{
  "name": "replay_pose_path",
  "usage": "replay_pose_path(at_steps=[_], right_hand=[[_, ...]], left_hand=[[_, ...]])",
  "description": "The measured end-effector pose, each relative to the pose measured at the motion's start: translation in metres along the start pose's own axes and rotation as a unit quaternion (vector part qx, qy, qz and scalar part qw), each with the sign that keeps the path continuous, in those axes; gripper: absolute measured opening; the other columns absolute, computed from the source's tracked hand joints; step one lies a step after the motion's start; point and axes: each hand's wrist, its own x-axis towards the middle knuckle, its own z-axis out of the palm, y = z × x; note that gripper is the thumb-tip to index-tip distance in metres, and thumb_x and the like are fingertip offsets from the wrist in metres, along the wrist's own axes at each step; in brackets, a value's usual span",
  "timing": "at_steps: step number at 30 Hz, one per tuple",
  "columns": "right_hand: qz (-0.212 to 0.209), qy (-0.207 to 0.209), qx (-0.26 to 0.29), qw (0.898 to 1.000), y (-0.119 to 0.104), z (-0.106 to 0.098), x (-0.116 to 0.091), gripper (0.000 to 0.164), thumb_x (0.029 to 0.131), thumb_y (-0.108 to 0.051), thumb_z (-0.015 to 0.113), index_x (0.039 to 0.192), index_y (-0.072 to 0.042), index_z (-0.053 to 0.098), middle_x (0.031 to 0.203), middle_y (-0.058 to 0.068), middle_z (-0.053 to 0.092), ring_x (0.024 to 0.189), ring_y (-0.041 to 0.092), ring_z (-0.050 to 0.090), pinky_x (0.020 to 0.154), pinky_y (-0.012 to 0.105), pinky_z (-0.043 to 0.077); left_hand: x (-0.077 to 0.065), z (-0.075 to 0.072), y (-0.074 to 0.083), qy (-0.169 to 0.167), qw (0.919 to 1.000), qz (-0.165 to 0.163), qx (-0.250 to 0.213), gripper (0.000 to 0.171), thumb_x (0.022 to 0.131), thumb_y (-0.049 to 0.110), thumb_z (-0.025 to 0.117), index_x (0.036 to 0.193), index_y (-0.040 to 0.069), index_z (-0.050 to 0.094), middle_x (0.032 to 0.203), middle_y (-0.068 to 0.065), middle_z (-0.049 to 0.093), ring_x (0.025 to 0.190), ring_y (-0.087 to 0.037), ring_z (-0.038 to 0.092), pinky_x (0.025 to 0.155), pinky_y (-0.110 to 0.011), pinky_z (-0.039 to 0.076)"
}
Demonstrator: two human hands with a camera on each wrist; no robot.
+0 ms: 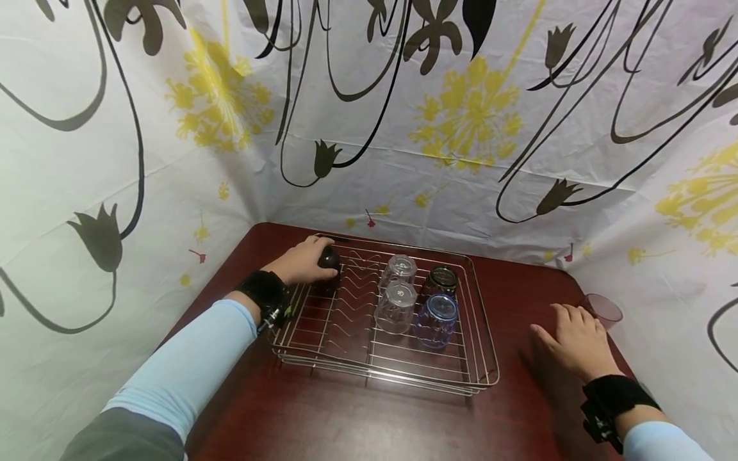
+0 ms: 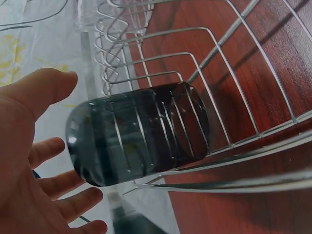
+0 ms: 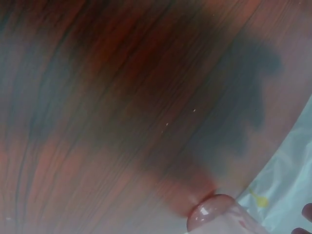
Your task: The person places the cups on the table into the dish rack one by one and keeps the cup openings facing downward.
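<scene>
At the left end of a wire dish rack [image 1: 423, 378], a dark tinted glass [image 2: 139, 134] stands upside down, its rim on the wires. My left hand [image 1: 302, 261] is at its upturned base, thumb on one side and fingers on the other. In the left wrist view the fingers are spread and loosely bent, with a gap between thumb and glass. My right hand [image 1: 579, 339] hovers over the right side of the table, fingers extended and holding nothing. Just beyond it is a pinkish clear glass [image 1: 604, 308], partly hidden by the fingers in the head view.
Upside down in the rack's right half are two clear glasses [image 1: 396, 308], a dark green glass [image 1: 442, 280] and a blue glass [image 1: 437, 323]. Wavy wire dividers [image 1: 352, 301] run along the middle. A patterned sheet [image 1: 369, 179] surrounds the dark red table [image 1: 346, 416].
</scene>
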Motion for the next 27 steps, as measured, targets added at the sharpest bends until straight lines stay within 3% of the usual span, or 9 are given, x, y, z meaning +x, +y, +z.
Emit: replay_pose_path(at_steps=[5, 12, 21, 27], right_hand=[[0.000, 0.001, 0.003, 1.000, -0.001, 0.002, 0.000, 0.078, 0.100, -0.057, 0.048, 0.142, 0.008, 0.040, 0.136, 0.039, 0.039, 0.124, 0.061, 0.032, 0.096, 0.076, 0.023], [-0.003, 0.006, 0.005, 1.000, -0.002, 0.005, 0.000, 0.077, 0.100, -0.057, 0.048, 0.143, 0.008, 0.040, 0.137, 0.038, 0.039, 0.125, 0.061, 0.031, 0.096, 0.075, 0.022], [-0.002, 0.002, 0.007, 1.000, -0.001, 0.006, -0.002, 0.080, 0.100, -0.057, 0.049, 0.145, 0.008, 0.038, 0.140, 0.039, 0.037, 0.127, 0.062, 0.030, 0.098, 0.077, 0.022], [0.006, -0.010, 0.014, 1.000, -0.001, 0.002, -0.002, 0.085, 0.100, -0.059, 0.047, 0.151, 0.007, 0.030, 0.145, 0.041, 0.032, 0.131, 0.064, 0.025, 0.101, 0.079, 0.018]], left_hand=[[-0.007, -0.004, 0.006, 0.004, 0.9999, 0.007, -0.013, 0.075, 0.094, 0.045, 0.064, 0.157, 0.017, 0.032, 0.158, -0.018, 0.031, 0.132, -0.038, 0.047, 0.101, -0.055, 0.046], [-0.023, -0.011, 0.014, 0.028, 0.9994, 0.017, -0.014, 0.072, 0.096, 0.045, 0.061, 0.157, 0.018, 0.032, 0.160, -0.016, 0.029, 0.144, -0.038, 0.034, 0.111, -0.060, 0.036], [-0.056, -0.020, 0.045, 0.070, 0.9956, 0.022, 0.058, 0.077, 0.094, 0.061, 0.055, 0.158, 0.024, 0.033, 0.162, -0.012, 0.030, 0.149, -0.038, 0.026, 0.116, -0.068, 0.017], [-0.080, -0.007, 0.066, 0.109, 0.9888, 0.024, 0.098, 0.082, 0.091, 0.069, 0.052, 0.157, 0.026, 0.033, 0.163, -0.010, 0.029, 0.151, -0.037, 0.023, 0.117, -0.068, 0.016]])
